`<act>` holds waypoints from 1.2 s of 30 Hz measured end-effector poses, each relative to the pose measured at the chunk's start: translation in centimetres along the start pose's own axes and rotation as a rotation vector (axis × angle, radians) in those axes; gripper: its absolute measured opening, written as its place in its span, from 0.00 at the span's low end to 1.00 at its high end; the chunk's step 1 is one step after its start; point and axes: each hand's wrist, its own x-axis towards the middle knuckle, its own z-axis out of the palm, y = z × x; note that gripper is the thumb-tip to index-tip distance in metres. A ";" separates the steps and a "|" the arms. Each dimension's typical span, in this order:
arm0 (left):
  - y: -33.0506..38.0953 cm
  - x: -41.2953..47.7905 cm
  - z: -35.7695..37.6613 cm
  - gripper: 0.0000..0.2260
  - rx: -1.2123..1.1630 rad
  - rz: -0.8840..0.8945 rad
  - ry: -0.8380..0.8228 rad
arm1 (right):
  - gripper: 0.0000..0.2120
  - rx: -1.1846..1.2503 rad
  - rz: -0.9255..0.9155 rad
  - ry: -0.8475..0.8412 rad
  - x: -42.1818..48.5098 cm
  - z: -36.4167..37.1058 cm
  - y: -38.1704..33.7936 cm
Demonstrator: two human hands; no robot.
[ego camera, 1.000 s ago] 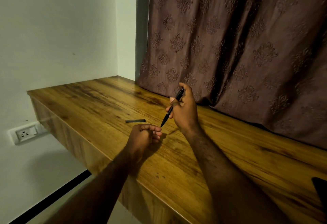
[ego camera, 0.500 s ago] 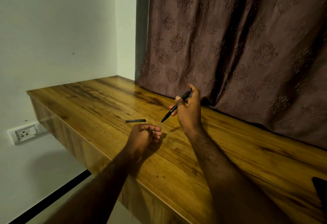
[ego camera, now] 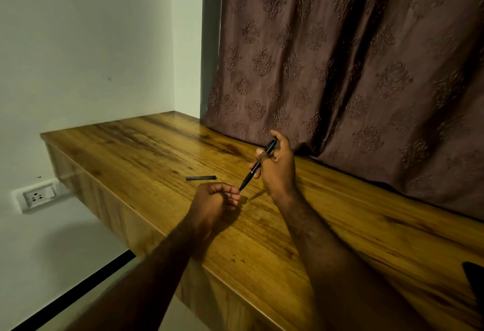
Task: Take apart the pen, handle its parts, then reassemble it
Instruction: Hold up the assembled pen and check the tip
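My right hand [ego camera: 279,173] grips a slim black pen [ego camera: 252,173] with a thin gold ring, held slanted above the wooden desk [ego camera: 327,239]. Its top end sticks out past my thumb and its tip points down and left. The tip meets the fingertips of my left hand [ego camera: 212,203], which rests on the desk as a curled fist. Nothing shows inside that fist. A short black pen part [ego camera: 201,178] lies flat on the desk just behind my left hand, apart from both hands.
A brown patterned curtain [ego camera: 340,69] hangs along the desk's back edge, close behind my right hand. The desk's front edge runs under my forearms. A wall socket [ego camera: 36,196] sits below left. A dark object [ego camera: 475,281] pokes in at the right edge.
My right hand laid the pen flatter and lifted it away, then tilted it steep again and brought its tip down to my left fingers. My left hand and the black part stayed still.
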 end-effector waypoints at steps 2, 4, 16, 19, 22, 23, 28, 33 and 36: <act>0.1 -0.1 0.1 0.10 0.022 0.006 -0.004 | 0.25 0.009 0.007 -0.007 -0.1 0.1 0.1; 0.2 -0.2 0.2 0.10 0.027 0.011 -0.024 | 0.26 0.016 0.013 -0.009 -0.1 0.1 0.2; 0.2 -0.2 0.0 0.10 0.011 0.012 -0.042 | 0.23 0.012 0.027 0.013 -0.3 0.1 0.2; 0.1 -0.1 0.0 0.10 -0.006 0.005 -0.033 | 0.23 0.007 0.015 0.004 -0.4 0.1 0.2; 0.1 -0.1 0.1 0.09 0.002 0.004 -0.020 | 0.25 0.000 0.003 -0.004 -0.4 0.1 0.1; 0.1 -0.1 0.1 0.09 0.004 0.004 -0.021 | 0.24 0.001 0.001 -0.007 -0.4 0.2 0.1; 0.1 0.0 -0.1 0.09 0.003 -0.012 -0.016 | 0.21 0.016 -0.001 -0.003 -0.4 0.3 0.0; 0.5 -0.3 0.0 0.11 -0.021 0.004 -0.007 | 0.23 0.099 0.012 0.047 -0.1 0.1 0.1; 0.5 -0.4 0.0 0.12 -0.025 0.002 -0.003 | 0.22 0.133 0.005 0.098 0.0 -0.3 0.3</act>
